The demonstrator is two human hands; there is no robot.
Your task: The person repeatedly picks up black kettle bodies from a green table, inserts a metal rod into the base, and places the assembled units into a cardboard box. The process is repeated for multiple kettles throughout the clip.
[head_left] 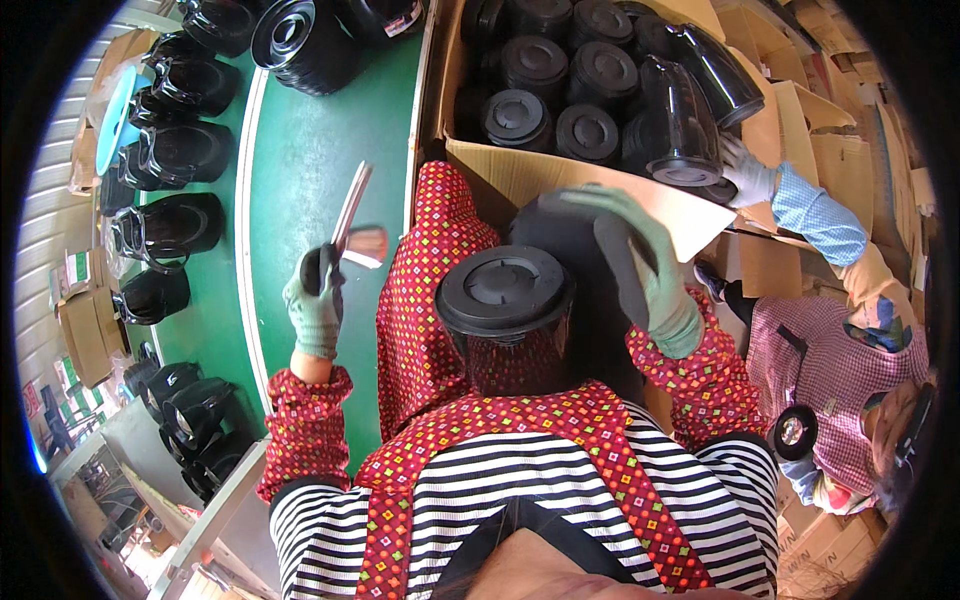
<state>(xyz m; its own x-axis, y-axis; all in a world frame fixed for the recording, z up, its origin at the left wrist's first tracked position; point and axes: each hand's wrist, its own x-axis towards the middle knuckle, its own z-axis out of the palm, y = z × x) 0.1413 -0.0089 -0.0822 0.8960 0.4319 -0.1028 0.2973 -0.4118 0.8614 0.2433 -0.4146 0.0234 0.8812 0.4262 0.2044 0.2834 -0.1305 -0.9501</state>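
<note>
My left hand (315, 305), in a grey-green glove with dark fingertips, is closed on a bundle of thin paper slips (350, 208); part of the bundle is blurred. A container with a black ribbed lid (505, 290) and dark glossy sides rests upright in my lap, against my red patterned apron (432, 235). My right hand (645, 260), gloved alike, is raised to the right of the container. Its fingers stretch apart from the thumb, and nothing shows between them. Behind it lies a dark shape that I cannot make out.
An open cardboard box (560, 165) ahead holds several black-lidded containers. A co-worker's gloved hand (748, 172) touches one at its right side. Left is a green worktop (320, 120) with a stack of black round parts (310, 45); black handled jugs (180, 225) line its far side.
</note>
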